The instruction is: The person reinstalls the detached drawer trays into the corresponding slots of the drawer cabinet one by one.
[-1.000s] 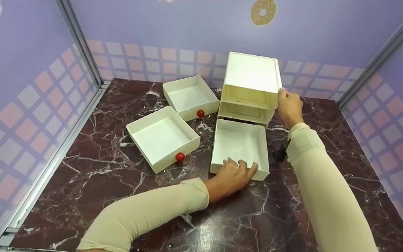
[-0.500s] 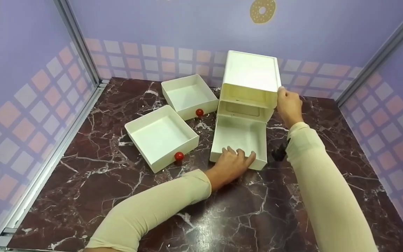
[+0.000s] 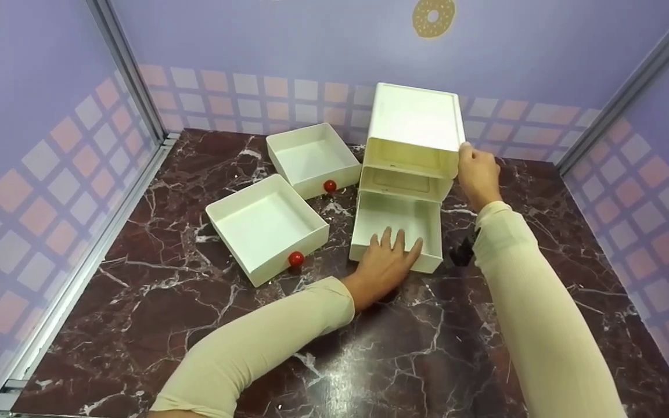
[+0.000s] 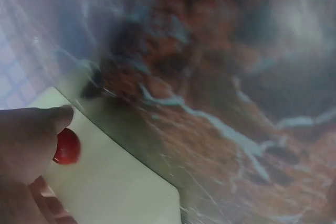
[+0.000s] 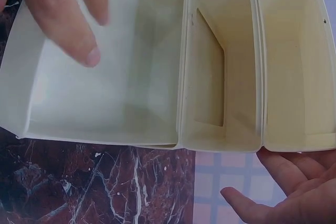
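A white drawer cabinet (image 3: 418, 116) stands near the back wall, with its upper two slots bare. In its lowest slot sits a white drawer (image 3: 369, 223), partly slid in. My left hand (image 3: 384, 264) is at the drawer's front, its fingers stretched over the front edge. In the left wrist view, the thumb lies beside a red knob (image 4: 67, 148) on the drawer front. My right hand (image 3: 478, 177) rests against the cabinet's right side; in the right wrist view its thumb stands away from the wall and its fingertips are partly hidden.
Two loose white drawers with red knobs lie left of the cabinet, one nearer (image 3: 270, 226) and one farther back (image 3: 314, 154). The dark marbled tabletop (image 3: 166, 325) is bounded by purple walls (image 3: 288, 40) behind and on both sides.
The lowest drawer has slid back into the cabinet by part of its length, my left hand moving with it and its fingers straightening. The right hand stays at the cabinet's side.
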Action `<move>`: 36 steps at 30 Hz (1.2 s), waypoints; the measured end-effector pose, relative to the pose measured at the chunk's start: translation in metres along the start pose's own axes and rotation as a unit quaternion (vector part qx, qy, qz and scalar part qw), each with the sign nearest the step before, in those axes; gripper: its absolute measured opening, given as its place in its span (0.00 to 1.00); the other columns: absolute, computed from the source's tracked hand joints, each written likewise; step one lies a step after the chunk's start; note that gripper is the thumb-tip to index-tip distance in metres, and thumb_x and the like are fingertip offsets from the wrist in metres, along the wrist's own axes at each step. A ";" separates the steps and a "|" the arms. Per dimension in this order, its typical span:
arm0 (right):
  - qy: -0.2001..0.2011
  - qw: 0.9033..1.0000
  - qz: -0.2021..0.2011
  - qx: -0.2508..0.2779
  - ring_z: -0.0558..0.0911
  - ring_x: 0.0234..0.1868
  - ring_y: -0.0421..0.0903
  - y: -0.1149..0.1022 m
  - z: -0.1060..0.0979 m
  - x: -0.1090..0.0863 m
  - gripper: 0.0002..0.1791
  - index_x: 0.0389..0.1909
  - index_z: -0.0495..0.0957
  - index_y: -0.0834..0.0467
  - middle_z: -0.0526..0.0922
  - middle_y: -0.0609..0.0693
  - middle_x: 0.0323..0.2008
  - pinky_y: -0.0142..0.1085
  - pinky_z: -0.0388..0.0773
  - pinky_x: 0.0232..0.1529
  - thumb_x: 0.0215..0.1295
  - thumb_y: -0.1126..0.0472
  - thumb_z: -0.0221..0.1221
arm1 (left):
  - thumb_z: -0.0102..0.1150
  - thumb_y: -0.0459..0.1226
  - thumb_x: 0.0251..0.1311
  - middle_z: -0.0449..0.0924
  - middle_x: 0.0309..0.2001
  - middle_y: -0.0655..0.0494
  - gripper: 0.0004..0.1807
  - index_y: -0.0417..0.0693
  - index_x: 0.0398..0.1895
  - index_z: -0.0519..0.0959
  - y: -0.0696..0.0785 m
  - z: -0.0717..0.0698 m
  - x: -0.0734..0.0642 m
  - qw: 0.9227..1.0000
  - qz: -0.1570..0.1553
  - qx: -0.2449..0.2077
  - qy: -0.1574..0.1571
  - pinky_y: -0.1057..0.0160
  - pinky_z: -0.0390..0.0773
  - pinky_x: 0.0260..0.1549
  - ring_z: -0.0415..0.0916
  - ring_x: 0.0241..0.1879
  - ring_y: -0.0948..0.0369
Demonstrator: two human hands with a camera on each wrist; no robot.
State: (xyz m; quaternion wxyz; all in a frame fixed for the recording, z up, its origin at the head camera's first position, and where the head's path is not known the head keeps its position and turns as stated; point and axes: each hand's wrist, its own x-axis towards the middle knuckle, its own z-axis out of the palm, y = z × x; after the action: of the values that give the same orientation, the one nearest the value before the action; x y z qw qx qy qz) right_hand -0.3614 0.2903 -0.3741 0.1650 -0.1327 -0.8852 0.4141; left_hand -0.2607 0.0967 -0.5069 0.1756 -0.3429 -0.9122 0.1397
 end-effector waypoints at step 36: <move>-0.010 1.000 0.015 0.009 0.73 0.39 0.51 0.000 0.000 0.000 0.27 0.20 0.65 0.51 0.71 0.50 0.27 0.37 0.68 0.35 0.78 0.42 0.38 | 0.24 0.84 0.52 0.22 0.83 0.44 0.54 0.80 0.81 0.35 0.003 0.010 -0.014 0.983 -0.065 -0.071 -0.158 0.18 0.48 0.67 0.33 0.81 0.36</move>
State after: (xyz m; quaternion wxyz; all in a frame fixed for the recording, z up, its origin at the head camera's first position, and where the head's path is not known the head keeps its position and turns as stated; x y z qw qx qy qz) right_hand -0.3617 0.2905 -0.3745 0.1511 -0.1400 -0.8810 0.4259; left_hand -0.2532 0.0877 -0.5206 0.0132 -0.2685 -0.9563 0.1152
